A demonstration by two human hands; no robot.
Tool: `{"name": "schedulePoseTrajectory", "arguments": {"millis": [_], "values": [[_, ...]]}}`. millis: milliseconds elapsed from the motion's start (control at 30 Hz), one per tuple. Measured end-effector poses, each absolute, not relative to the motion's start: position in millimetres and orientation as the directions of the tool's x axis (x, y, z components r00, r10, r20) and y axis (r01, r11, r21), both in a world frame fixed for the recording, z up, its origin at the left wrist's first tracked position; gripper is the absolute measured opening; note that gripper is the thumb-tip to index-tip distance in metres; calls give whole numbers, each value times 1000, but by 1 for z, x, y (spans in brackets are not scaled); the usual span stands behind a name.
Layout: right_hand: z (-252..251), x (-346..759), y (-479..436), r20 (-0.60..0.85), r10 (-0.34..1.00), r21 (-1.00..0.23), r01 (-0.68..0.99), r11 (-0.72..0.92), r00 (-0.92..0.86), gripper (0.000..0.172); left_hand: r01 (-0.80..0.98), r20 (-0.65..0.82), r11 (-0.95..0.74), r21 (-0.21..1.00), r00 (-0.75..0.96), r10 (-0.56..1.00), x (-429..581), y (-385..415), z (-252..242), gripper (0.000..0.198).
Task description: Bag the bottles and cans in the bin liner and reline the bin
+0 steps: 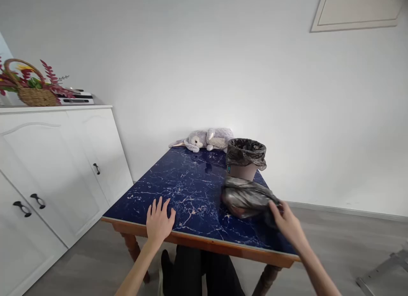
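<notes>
Grey bag (247, 198) in right hand (288, 226) grip, lined bin (245, 158) behind — left hand (158, 221) splayed flat

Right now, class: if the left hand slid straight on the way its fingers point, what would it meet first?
The left hand has only bare tabletop ahead; it would probably first meet the plush toy at the far edge.
</notes>
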State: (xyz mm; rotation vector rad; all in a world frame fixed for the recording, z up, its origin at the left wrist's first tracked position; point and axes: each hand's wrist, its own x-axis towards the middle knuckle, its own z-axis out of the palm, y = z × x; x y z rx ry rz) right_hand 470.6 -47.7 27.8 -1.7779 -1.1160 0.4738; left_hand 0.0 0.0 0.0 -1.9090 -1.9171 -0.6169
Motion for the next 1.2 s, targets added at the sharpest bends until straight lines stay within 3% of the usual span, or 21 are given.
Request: {"name": "schedulePoseTrajectory", "arguments": {"millis": [133, 267, 367, 500, 600, 667, 767, 833, 967, 1133, 1200], "values": [[36, 411, -73, 256, 926, -888, 446, 111, 278, 56, 996, 553, -45, 80, -7, 833, 1, 0, 0, 53], [42, 387, -89, 311, 925, -889, 411, 201, 220, 42, 992, 562, -84, 94, 17, 827, 0, -1, 1, 51], [37, 380, -89, 308, 935, -882, 420, 212, 175, 37, 961, 585, -160, 226, -2, 811, 2, -4, 9, 43], [29, 361, -88, 365, 929, -832, 468, 298, 57, 34, 789, 613, -350, 505, -43, 789, 12, -18, 29, 36], [29, 343, -87, 450, 893, -769, 505, 392, -8, 31, 686, 666, -470, 556, -30, 745, 29, -36, 46, 31], [31, 333, -85, 506, 862, -717, 539, 441, -31, 27, 656, 748, -586, 476, 48, 662, 44, -49, 58, 22], [34, 323, -81, 562, 825, -617, 630, 471, -66, 23, 644, 840, -731, 226, 252, 481, 69, -63, 79, 16], [35, 319, -79, 573, 814, -571, 666, 480, -96, 23, 636, 802, -769, 66, 424, 420, 85, -68, 93, 19], [33, 314, -76, 581, 799, -572, 620, 537, -156, 26, 605, 588, -785, -135, 687, 427, 111, -66, 108, 25], [27, 326, -61, 610, 777, -684, 596, 421, 152, 19, 669, 529, -705, -234, 696, 485, 115, -45, 102, 29], [27, 334, -50, 598, 785, -697, 590, 408, 163, 21, 689, 552, -689, -225, 673, 492, 109, -36, 99, 29]]}}
